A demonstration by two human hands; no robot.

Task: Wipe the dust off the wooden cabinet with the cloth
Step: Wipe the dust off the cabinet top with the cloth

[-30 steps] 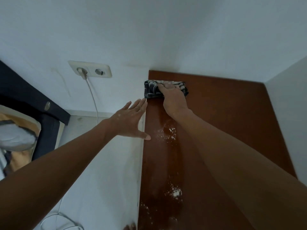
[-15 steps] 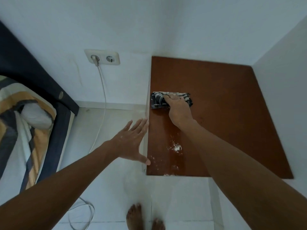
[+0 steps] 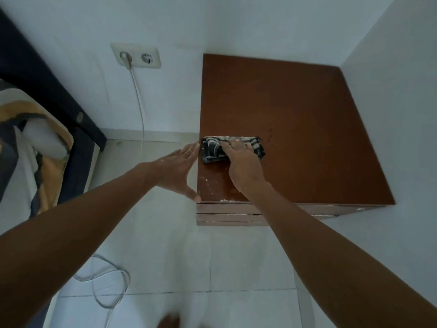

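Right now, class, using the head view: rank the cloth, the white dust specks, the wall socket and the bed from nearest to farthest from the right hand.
From the right hand:
1. Cloth, under its fingers.
2. Dust specks, front-left on the cabinet.
3. Wall socket, up left.
4. Bed, far left.

One head cam, looking steeply down from above.
It sits close over the cabinet (image 3: 295,129) top, faces the wall corner, both forearms reach in from the bottom edge, floor (image 3: 165,245) below.
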